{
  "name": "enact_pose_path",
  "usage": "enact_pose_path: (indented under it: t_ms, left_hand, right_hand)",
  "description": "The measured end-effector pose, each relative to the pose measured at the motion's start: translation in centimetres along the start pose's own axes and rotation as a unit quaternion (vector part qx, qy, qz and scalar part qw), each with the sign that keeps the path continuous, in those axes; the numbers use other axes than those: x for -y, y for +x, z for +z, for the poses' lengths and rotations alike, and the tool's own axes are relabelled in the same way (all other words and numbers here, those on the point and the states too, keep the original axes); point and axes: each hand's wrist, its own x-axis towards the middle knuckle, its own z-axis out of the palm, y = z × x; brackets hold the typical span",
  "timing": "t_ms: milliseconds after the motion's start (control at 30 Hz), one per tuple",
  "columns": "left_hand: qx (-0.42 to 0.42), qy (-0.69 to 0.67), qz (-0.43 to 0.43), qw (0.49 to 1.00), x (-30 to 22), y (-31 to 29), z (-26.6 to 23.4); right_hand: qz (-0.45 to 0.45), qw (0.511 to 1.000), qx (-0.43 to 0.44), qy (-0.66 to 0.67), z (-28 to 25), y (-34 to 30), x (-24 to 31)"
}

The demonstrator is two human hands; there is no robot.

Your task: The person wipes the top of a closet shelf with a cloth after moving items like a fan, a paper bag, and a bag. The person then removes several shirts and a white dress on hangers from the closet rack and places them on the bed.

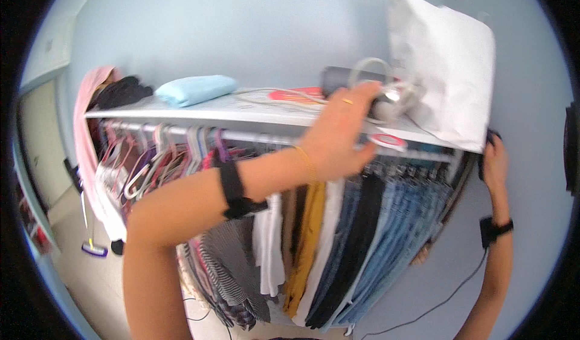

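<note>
My left hand (pixel 341 131) reaches across to the top of a white shelf (pixel 284 116), fingers stretched out and thumb apart. Its fingertips are at a blurred cluster of a dark grey cylinder (pixel 338 80) and a looped pale cable (pixel 371 65); whether they touch is unclear. Under the fingers a red-and-white round tag (pixel 388 141) shows at the shelf's front edge. Over at the shelf's right end, my right hand (pixel 496 165) is closed around something dark (pixel 483 161), mostly hidden. Beside it hangs the lower edge of a large white bag (pixel 450 68).
Below the shelf, a rail (pixel 199 131) carries hangers with tops, trousers and jeans (pixel 393 237). A folded light-blue cloth (pixel 196 90), black fabric (pixel 124 92) and a pink scarf (pixel 87 140) lie on the left. A thin dark cable (pixel 432 310) trails from my right forearm's band.
</note>
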Motion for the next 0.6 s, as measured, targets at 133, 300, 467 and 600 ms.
enact_pose_path:
  t_ms: [133,300,467,600]
  left_hand:
    - [-0.025,-0.032,0.027,0.999,-1.3,-3.1,-2.0]
    - [0.034,0.167,-0.038,0.985,3.1,-5.9,-15.0]
    - [0.179,0.269,-0.353,0.878,16.3,-7.7,-26.4]
    - [0.282,0.066,-0.354,0.889,20.7,-9.1,-26.4]
  right_hand:
    - [-0.084,0.994,-0.031,-0.055,-3.7,-3.4,1.0]
    - [0.295,0.848,-0.005,0.44,-4.5,-11.5,2.7]
    - [0.351,0.703,0.067,0.615,-6.5,-13.4,13.9]
    - [0.261,0.752,-0.008,0.606,-7.8,-14.5,26.8]
